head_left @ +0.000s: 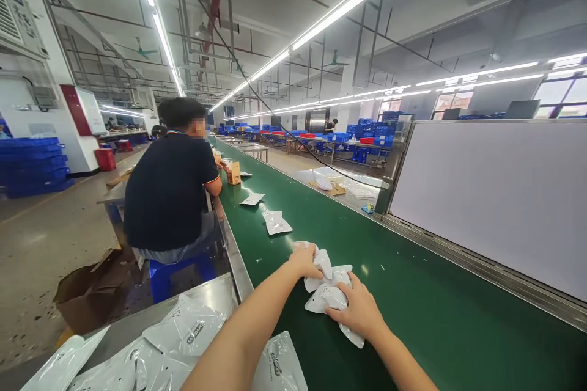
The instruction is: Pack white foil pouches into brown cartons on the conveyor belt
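Note:
Both my hands reach out over a green conveyor belt (413,293). My left hand (303,261) is closed on a white plastic pouch (321,264) at the top of a small heap. My right hand (360,311) grips another white pouch (326,299) from the same heap, fingers curled over it. Further up the belt lie two more white pouches (276,222), a flat white packet (252,198) and a small orange box (233,173).
A person in a dark shirt (167,192) sits on a blue stool at the belt's left side. Several white pouches (183,333) lie on the metal table at bottom left. A white panel (495,201) runs along the belt's right. An open cardboard box (89,293) sits on the floor.

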{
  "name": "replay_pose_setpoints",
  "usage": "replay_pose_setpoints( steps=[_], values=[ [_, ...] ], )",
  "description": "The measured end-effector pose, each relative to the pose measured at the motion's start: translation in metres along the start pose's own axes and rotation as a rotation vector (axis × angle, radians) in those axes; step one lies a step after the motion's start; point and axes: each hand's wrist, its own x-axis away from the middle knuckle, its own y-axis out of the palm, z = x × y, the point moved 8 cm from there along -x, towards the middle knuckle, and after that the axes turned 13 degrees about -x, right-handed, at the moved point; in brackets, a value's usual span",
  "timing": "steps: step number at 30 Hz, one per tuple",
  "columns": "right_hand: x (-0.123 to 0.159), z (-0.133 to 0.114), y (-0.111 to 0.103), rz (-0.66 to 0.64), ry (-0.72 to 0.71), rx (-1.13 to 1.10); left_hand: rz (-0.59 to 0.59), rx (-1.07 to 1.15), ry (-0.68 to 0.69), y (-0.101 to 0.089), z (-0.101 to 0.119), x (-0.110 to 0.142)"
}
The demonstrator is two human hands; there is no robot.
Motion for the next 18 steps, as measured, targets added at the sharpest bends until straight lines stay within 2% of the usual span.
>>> replay_pose_setpoints(
  steps=[8,11,14,18],
  values=[
    [0.026,0.011,0.0,0.08,-0.012,0.128,0.114,-0.075,0.135,0.004,0.028,0.013],
    [0.035,0.018,-0.002,0.146,-0.039,0.12,0.17,-0.068,0.17,-0.001,0.029,0.015],
    [0.044,0.03,-0.004,0.21,-0.079,0.103,0.257,-0.035,0.107,-0.018,0.006,0.009],
    [0.043,0.065,0.003,0.206,-0.094,0.061,0.342,0.048,-0.116,-0.037,-0.053,-0.01]
  ],
)
